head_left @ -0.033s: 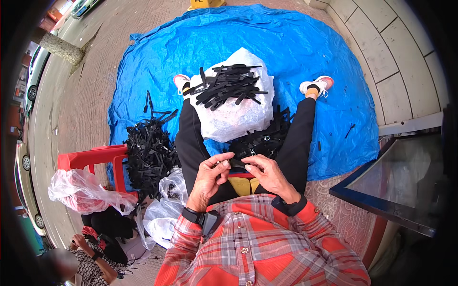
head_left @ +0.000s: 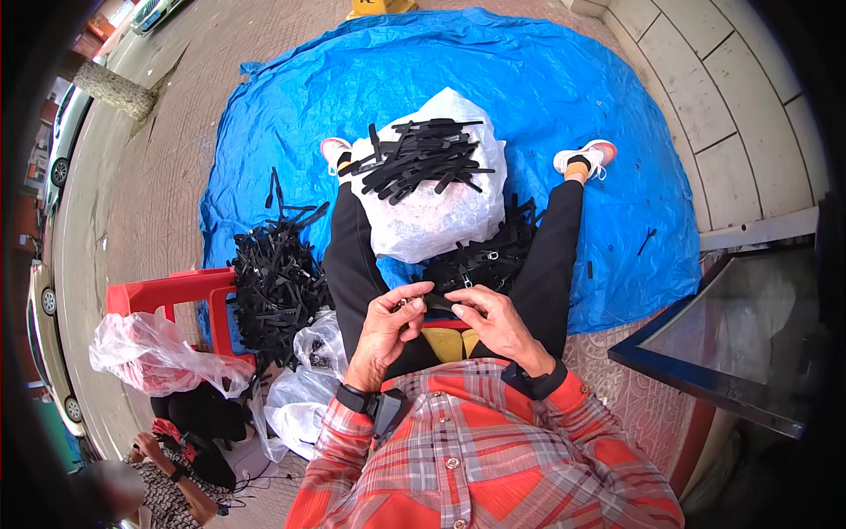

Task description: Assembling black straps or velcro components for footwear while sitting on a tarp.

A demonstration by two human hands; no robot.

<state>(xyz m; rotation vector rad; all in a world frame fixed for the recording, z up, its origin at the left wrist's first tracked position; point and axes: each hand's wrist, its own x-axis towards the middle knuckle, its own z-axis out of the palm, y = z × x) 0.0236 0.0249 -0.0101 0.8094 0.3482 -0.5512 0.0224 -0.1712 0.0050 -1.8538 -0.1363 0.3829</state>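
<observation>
Above my lap, my left hand [head_left: 386,330] and my right hand [head_left: 502,324] meet, their fingers pinching a short black strap [head_left: 437,303] between them. Something small and shiny shows at the left fingertips, too small to make out. Between my legs lies a stuffed white plastic bag [head_left: 414,231]. On top of it rests a loose bundle of black strap pieces [head_left: 423,160]. Nearer to me, partly under the bag, a second heap of black straps [head_left: 489,263] has a few metal buckles in it. A larger pile of black straps [head_left: 275,286] lies left of my leg.
A blue tarp [head_left: 564,97] spreads under everything. To the left are a red plastic stool [head_left: 167,289], a clear plastic bag [head_left: 163,357] and another person [head_left: 176,480]. A blue-framed glass panel [head_left: 705,375] stands at the right, near a tiled wall [head_left: 705,97].
</observation>
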